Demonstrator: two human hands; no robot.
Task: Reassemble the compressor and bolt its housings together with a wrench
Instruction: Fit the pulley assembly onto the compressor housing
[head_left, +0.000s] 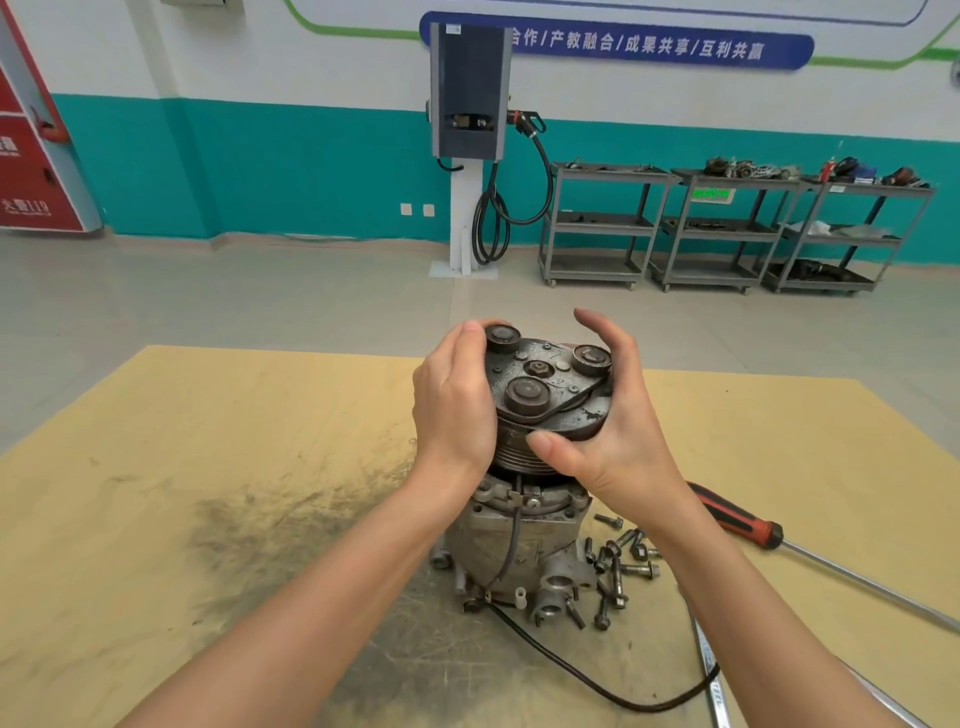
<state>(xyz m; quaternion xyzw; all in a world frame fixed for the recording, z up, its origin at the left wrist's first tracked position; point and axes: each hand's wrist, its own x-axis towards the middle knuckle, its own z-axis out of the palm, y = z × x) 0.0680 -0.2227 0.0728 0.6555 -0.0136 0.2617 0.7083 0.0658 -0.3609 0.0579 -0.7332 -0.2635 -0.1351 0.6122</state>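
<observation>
Cardboard covers the table, stained dark near the compressor standing at its middle. Left hand and right hand both grip its pulley; bolts lie beside it. Behind, grey floor, teal wall, metal carts.

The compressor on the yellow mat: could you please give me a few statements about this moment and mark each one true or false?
1. Both hands grip the pulley assembly on top of the compressor body. True.
2. The right hand holds the red-handled screwdriver. False: it lies on the mat, untouched.
3. Loose bolts lie beside the compressor's base. True.
4. The left hand holds a wrench. False: it grips the pulley assembly.
</observation>
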